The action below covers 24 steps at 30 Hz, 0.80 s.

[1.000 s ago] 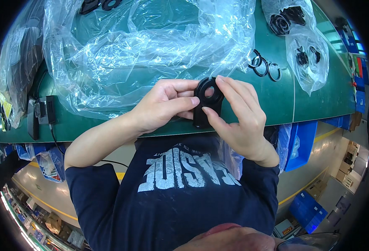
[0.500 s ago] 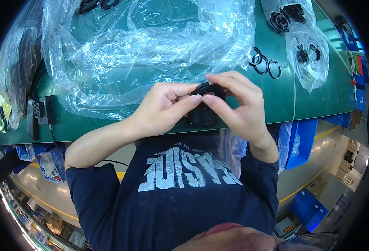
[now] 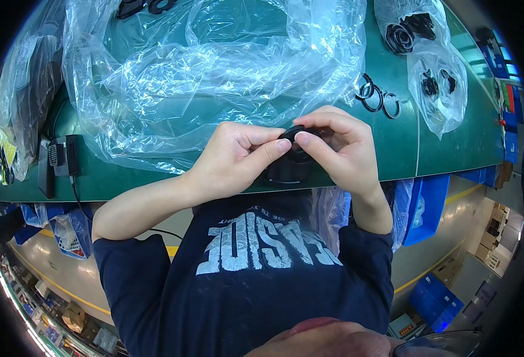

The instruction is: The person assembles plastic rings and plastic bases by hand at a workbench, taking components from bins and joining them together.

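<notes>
Black part (image 3: pixel 290 160) now lower, covered.

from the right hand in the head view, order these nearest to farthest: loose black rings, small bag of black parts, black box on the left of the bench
1. Loose black rings: just beyond the right hand, slightly right.
2. Small bag of black parts: farther right, behind the rings.
3. Black box: far left, near the bench edge.

Both hands' fingers (image 3: pixel 309 140) hide most of the black round part (image 3: pixel 289 169), its shape unclear.
</notes>
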Motion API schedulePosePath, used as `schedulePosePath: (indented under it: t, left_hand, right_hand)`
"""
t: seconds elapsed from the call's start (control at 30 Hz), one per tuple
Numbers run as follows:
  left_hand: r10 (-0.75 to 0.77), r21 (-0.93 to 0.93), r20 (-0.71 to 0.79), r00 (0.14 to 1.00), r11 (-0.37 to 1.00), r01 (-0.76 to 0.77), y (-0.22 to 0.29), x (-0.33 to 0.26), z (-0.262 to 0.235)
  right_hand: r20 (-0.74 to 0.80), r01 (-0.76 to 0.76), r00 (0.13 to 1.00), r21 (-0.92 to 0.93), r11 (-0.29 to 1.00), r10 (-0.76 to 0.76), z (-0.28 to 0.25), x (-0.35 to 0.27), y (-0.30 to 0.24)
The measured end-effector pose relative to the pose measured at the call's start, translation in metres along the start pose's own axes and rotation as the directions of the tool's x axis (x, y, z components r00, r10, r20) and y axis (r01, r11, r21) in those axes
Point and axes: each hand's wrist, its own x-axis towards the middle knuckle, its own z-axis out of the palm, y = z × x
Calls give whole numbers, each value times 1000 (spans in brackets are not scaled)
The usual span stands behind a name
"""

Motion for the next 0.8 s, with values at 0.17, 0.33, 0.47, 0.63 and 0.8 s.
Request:
schedulePosePath:
  t: [0.17,0.33,0.47,0.63,0.8]
  left_hand:
    - [21,38,7,1000,999,-21,-3,1,1]
    - [38,50,39,998,998,-40,-3,2,1]
    - [-84,-52,152,985,994,92,-3,4,-1]
    - [-63,-132,155,986,988,84,-6,5,-1]
    - [-48,-66,130,990,996,57,-6,3,2]
  right_hand:
    - [-11,55,998,-45,997,-55,4,3,5]
    - [21,-49,999,111,993,47,2,2,5]
    - [3,-92,996,198,976,93,2,0,4]
    - [-24,-120,991,206,971,128,2,-1,3]
    - [2,-57,998,6,998,57,-2,-3,6]
